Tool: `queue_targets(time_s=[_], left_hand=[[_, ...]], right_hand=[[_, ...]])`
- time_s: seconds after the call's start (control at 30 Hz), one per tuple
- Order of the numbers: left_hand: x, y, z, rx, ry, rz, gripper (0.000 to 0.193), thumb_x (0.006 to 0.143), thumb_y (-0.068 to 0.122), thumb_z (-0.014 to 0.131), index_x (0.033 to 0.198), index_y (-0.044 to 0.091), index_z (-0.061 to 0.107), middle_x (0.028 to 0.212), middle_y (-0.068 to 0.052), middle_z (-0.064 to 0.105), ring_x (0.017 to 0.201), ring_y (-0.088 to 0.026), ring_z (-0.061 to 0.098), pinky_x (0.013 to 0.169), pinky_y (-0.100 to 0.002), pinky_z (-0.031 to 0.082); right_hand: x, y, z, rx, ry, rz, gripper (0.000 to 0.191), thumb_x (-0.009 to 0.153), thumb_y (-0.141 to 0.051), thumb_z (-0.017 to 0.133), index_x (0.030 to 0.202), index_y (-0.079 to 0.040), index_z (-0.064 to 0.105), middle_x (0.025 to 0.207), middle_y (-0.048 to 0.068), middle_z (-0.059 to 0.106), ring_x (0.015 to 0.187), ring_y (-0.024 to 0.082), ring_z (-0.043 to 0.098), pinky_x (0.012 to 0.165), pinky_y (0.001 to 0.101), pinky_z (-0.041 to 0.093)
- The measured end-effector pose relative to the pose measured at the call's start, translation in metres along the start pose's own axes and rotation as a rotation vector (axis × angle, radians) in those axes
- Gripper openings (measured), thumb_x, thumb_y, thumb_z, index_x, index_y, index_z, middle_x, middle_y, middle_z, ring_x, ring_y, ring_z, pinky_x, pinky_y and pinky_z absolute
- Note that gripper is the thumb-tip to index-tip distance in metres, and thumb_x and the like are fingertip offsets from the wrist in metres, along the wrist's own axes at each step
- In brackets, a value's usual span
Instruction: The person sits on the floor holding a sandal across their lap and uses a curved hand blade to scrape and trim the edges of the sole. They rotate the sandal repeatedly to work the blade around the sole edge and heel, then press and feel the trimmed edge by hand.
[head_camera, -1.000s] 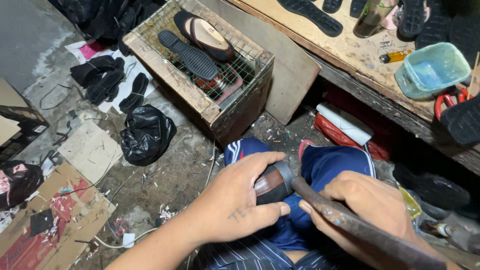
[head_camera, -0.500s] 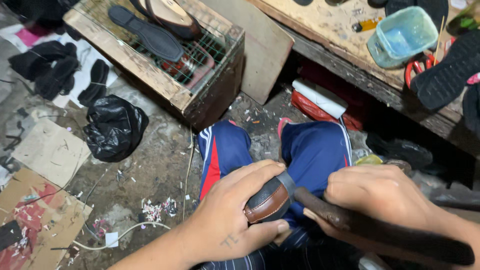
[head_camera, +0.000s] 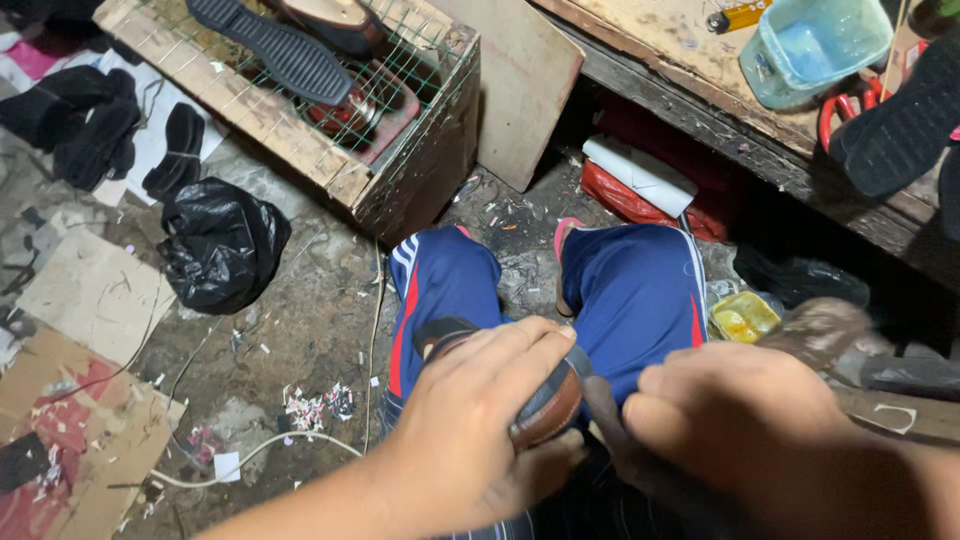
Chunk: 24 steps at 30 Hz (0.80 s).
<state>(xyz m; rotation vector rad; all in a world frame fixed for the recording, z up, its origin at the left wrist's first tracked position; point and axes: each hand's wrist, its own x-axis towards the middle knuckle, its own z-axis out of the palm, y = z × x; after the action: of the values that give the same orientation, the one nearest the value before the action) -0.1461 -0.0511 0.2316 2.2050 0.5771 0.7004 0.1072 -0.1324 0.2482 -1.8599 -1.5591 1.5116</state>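
Between both hands (head_camera: 600, 430) lies a brown shoe (head_camera: 545, 405).

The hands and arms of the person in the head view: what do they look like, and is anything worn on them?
Both are bare: the left hand and the right hand have no gloves, and no rings or watch can be seen. The left forearm is uncovered, with no sleeve in view. The right hand looks slightly blurred, and its wrist runs out of the picture, so whether there is a sleeve cannot be told.
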Motion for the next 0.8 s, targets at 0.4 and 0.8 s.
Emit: queue_targets(time_s=[0.4, 0.8], left_hand=[[0.005, 0.001, -0.028, -0.236, 0.009, -0.132, 0.056, 0.079, 0.018, 0.081, 0.132, 0.005, 0.066, 0.128, -0.015, 0.071, 0.116, -0.029, 0.073, 0.1, -0.034, 0.057], [-0.004, -0.013, -0.015, -0.173, 0.126, -0.138, 0.057, 0.079, 0.017, 0.082, 0.132, 0.006, 0.066, 0.133, -0.018, 0.068, 0.116, -0.031, 0.074, 0.099, -0.034, 0.059]], right_hand=[[0.022, -0.008, 0.004, -0.542, 0.509, -0.863, 0.038, 0.068, -0.023, 0.086, 0.058, -0.011, 0.051, 0.056, 0.004, 0.052, 0.049, 0.025, 0.056, 0.045, 0.0362, 0.043], [0.035, -0.014, 0.019, -0.702, 0.369, -0.878, 0.017, 0.066, -0.026, 0.07, 0.07, -0.017, 0.057, 0.069, 0.003, 0.048, 0.064, 0.024, 0.056, 0.056, 0.0382, 0.045]])
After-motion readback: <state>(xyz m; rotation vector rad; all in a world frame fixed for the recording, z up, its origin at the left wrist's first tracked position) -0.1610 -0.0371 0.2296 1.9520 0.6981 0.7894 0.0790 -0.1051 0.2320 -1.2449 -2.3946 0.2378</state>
